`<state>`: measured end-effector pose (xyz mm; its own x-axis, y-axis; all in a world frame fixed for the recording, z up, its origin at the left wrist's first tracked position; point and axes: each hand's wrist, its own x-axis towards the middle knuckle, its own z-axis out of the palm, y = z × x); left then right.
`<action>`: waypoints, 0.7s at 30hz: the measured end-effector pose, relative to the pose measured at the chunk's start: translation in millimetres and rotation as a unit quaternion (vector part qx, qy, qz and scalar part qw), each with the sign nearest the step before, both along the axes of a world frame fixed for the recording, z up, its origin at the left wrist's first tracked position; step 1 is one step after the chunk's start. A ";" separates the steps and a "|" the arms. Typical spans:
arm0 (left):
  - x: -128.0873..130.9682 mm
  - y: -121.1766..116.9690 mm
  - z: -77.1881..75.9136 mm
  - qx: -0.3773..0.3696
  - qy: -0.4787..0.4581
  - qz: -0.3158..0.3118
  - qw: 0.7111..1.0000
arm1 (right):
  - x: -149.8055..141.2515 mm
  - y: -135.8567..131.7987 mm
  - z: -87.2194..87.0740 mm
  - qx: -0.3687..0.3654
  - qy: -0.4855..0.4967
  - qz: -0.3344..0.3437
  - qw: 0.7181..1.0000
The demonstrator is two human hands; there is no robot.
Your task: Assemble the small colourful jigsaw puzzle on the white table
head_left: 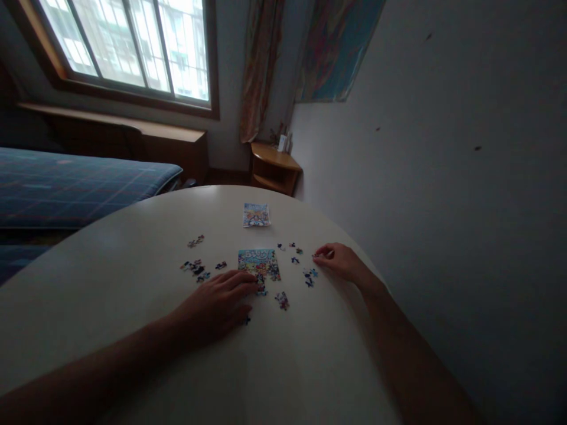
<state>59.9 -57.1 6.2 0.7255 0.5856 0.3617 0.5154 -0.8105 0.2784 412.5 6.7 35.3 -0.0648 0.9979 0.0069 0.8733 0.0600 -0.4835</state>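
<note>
From the view worn on the head, I see a pale round tabletop (146, 265) with a partly joined puzzle (259, 257) lying face up around its middle, in from the far edge. Its top is a fairly straight strip with lettering; its lower side is ragged. The left hand (228, 298) rests palm down over the puzzle's lower left, fingers loosely bent and touching it; I cannot tell whether the fingertips grip a piece. A dark piece (247, 320) shows just beside its thumb.

Over toward the tabletop's right edge, the right hand (332, 260) pinches a small puzzle piece (316, 256) between thumb and fingertips, mostly hidden by them. Scattered pieces (310, 277) lie between that hand and the puzzle, and a cluster (195, 268) sits on the side toward the left edge. A patch of pieces (282, 300) lies nearer the wearer. Close to the far edge, a square picture packet (256, 215) lies apart from the pieces.
</note>
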 end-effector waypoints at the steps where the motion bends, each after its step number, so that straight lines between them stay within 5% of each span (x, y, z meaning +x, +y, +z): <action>1: 0.0 -0.1 0.3 -0.004 -0.001 0.001 1.000 | 0.0 0.6 -0.7 -0.003 -0.002 0.003 1.000; 11: 0.5 1.5 -2.3 -0.011 -0.031 -0.002 0.999 | -5.6 0.3 5.8 0.016 -0.055 0.026 0.998; 21: 2.1 2.8 -0.4 -0.014 -0.072 0.015 0.997 | -17.6 -3.5 10.6 0.001 0.052 0.037 0.998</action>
<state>62.0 -54.3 5.8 0.6500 0.6168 0.4439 0.4921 -0.7868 0.3727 394.8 3.3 45.9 -0.1371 0.9904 0.0202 0.8111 0.1239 -0.5717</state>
